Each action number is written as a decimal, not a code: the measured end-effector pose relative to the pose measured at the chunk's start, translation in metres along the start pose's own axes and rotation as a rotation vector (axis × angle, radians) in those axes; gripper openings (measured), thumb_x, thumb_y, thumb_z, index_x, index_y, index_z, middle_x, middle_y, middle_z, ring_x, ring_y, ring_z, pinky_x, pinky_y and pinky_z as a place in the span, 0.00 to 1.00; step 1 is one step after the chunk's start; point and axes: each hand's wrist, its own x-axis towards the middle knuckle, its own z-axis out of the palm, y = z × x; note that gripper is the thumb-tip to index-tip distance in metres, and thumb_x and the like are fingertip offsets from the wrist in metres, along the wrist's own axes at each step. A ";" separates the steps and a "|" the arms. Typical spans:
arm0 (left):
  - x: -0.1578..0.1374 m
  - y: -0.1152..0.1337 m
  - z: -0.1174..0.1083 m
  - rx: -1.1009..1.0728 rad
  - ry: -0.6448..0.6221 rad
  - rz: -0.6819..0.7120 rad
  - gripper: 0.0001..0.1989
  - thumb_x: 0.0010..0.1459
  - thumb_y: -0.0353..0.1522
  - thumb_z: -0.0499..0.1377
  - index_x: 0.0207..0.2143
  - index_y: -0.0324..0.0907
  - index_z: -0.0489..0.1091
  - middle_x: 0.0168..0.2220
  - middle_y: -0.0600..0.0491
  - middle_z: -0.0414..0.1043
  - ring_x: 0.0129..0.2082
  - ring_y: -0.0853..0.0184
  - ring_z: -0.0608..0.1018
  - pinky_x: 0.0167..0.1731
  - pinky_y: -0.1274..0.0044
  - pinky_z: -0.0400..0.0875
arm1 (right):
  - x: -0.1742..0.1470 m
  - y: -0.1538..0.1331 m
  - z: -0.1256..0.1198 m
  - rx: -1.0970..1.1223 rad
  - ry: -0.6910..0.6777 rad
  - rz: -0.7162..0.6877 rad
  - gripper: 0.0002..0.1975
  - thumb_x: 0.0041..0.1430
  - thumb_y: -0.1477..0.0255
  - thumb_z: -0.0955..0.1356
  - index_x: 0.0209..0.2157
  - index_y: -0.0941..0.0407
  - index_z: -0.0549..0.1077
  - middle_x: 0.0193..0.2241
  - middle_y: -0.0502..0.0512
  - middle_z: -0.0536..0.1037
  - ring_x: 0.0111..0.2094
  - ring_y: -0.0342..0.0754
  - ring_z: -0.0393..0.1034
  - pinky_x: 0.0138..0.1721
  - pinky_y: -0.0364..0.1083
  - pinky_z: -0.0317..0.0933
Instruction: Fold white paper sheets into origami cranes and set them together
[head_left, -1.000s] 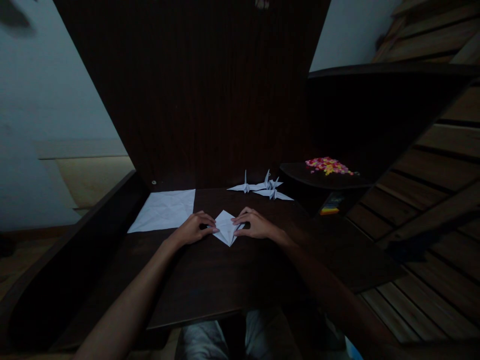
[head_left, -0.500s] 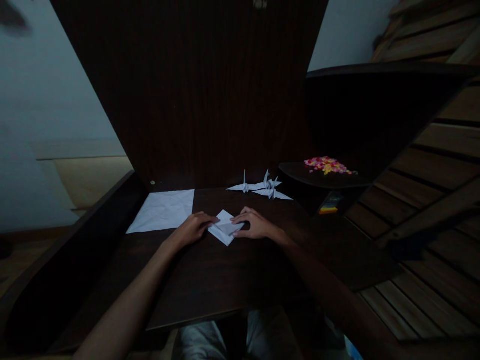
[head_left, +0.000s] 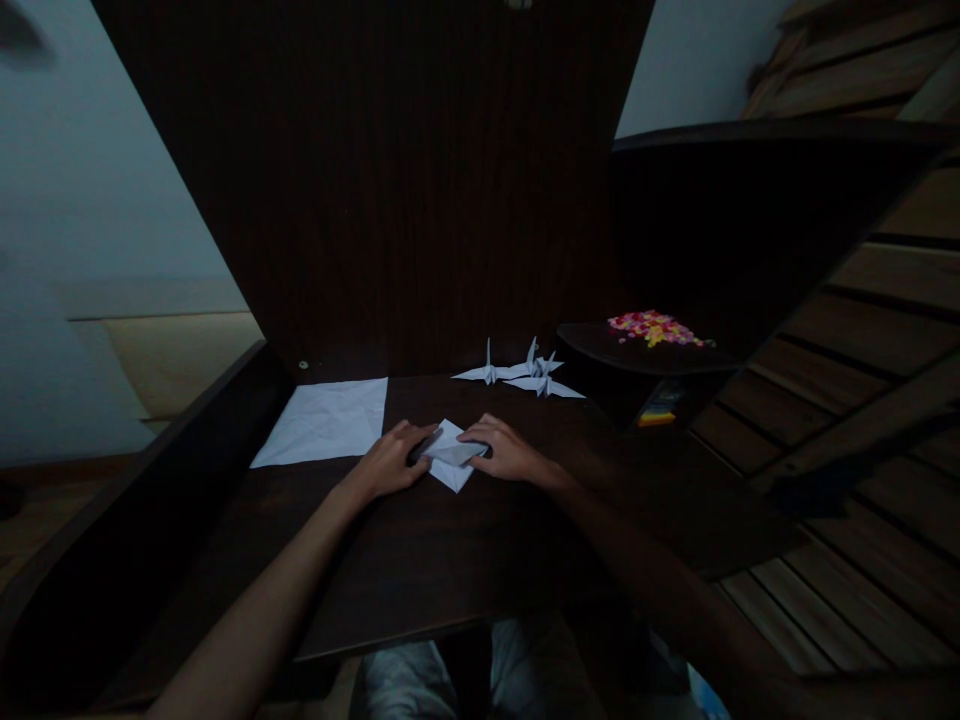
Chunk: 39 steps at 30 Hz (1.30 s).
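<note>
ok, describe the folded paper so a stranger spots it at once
Start at the dark desk. Near its middle, left hand and right hand touch the folded paper. Unlike the flat sheet to its left and the cranes behind, it's small and roughly diamond-shaped.

We find no text, label, brand, number or sign that we can read on anything in this dim view before us.
</note>
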 end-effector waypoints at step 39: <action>0.006 0.015 0.017 -0.098 0.060 -0.029 0.19 0.58 0.33 0.52 0.52 0.40 0.67 0.50 0.48 0.72 0.48 0.59 0.71 0.52 0.66 0.62 | 0.008 -0.014 0.020 -0.044 0.200 0.405 0.08 0.53 0.67 0.69 0.35 0.55 0.74 0.34 0.56 0.77 0.40 0.51 0.66 0.42 0.48 0.58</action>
